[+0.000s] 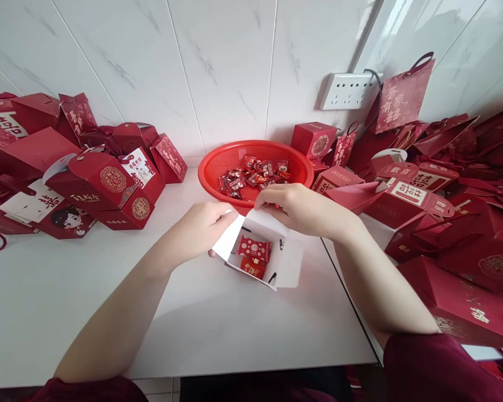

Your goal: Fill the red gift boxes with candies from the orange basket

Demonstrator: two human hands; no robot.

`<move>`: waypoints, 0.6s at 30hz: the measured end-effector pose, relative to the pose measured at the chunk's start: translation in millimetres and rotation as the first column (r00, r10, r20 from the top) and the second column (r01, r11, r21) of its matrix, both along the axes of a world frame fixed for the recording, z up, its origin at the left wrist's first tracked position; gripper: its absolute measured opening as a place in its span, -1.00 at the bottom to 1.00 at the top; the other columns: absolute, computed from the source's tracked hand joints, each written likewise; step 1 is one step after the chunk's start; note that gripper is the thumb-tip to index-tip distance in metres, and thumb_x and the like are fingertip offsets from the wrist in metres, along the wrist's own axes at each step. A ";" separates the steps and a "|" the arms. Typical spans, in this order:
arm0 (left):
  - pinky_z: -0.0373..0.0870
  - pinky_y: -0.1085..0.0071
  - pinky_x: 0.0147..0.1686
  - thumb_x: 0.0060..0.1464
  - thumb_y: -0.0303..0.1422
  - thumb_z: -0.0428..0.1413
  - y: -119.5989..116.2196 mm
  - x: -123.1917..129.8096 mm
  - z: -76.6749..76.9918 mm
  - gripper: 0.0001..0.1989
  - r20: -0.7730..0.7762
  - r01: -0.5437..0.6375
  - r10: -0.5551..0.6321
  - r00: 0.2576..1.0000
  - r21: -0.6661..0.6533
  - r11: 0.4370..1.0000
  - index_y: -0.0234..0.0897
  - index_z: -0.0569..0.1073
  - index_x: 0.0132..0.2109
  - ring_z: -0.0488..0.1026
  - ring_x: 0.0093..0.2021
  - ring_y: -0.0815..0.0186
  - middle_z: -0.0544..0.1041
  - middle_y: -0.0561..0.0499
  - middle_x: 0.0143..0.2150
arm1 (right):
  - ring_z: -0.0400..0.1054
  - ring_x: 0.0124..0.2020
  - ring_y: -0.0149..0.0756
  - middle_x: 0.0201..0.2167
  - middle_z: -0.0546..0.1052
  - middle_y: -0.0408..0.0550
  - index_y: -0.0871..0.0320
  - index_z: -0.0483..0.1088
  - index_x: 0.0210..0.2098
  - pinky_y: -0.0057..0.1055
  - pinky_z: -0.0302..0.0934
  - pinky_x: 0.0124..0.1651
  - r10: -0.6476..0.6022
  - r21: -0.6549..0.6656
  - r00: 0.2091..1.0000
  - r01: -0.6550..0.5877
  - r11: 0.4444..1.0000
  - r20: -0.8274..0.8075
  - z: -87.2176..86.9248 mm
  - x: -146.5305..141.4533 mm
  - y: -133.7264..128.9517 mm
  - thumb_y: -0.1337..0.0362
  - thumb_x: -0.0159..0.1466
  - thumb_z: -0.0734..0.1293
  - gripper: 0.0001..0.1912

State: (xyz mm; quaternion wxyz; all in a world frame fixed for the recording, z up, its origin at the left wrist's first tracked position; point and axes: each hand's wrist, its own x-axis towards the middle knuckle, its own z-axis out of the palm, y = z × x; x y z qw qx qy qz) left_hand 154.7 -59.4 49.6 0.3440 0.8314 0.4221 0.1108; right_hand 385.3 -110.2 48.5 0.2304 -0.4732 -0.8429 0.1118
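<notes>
In the middle of the table an open gift box [284,261] shows its white inside, with flaps standing out around the mouth. Red wrapped candies [254,249] lie at its bottom. My left hand [207,223] grips the box at its left flap, thumb on top and a fingertip showing below. Over the far side of the box, my right hand [283,204] has its fingers bent and pressed on the far flap. Just behind both hands stands a red plastic basket [207,181] holding several wrapped candies [268,167].
Red gift boxes [98,178] are piled at the left against the tiled wall. More red boxes and bags [406,206] crowd the right side. A white power strip [347,91] with a dark cable is on the wall. The white table's [243,335] front edge runs below my forearms.
</notes>
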 end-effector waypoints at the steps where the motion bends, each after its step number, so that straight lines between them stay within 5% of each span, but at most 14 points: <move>1: 0.29 0.47 -0.64 0.25 -0.13 -0.05 1.7 -0.7 -1.8 -0.71 0.010 0.000 0.000 1.000 -0.047 0.999 -0.19 0.44 -0.26 0.43 -0.58 0.35 0.47 0.07 -0.47 | 0.41 -0.24 -0.25 -0.20 0.55 0.01 0.18 0.47 -0.19 -0.36 0.19 -0.20 -0.028 -0.014 0.999 0.028 1.000 0.016 -1.9 0.3 3.3 0.41 0.37 0.18 -0.78; 5: 0.45 0.43 -0.51 0.22 -0.12 0.04 3.7 -2.4 -1.1 -0.62 0.040 -0.030 0.032 0.999 -0.066 0.997 -0.11 0.37 0.13 0.56 -0.44 0.26 0.60 0.03 -0.33 | 0.43 -0.22 -0.25 -0.19 0.57 0.01 0.17 0.46 -0.15 -0.36 0.19 -0.17 -0.046 -0.027 0.999 0.046 0.999 0.015 -3.2 2.2 6.2 0.37 0.40 0.15 -0.76; 11: 0.44 0.42 -0.42 0.25 -0.03 0.00 -0.8 -4.2 7.8 -0.64 0.018 0.069 -0.069 0.997 0.012 0.998 -0.09 0.48 0.01 0.58 -0.33 0.26 0.62 -0.01 -0.18 | 0.43 -0.26 -0.26 -0.22 0.59 -0.02 0.15 0.49 -0.16 -0.35 0.22 -0.18 0.048 -0.040 0.998 -0.050 0.998 -0.045 8.9 10.5 -7.9 0.29 0.41 0.20 -0.77; 18: 0.45 0.42 -0.17 0.27 -0.20 -0.04 15.6 -9.4 2.4 -0.69 -0.158 0.274 -0.288 0.945 -0.101 0.956 -0.06 0.56 -0.02 0.56 -0.08 0.23 0.62 0.02 -0.03 | 0.38 -0.41 -0.34 -0.38 0.55 -0.11 0.13 0.45 -0.26 -0.40 0.16 -0.31 0.009 -0.115 1.000 -0.011 0.993 -0.013 18.7 13.8 -23.3 0.27 0.40 0.20 -0.79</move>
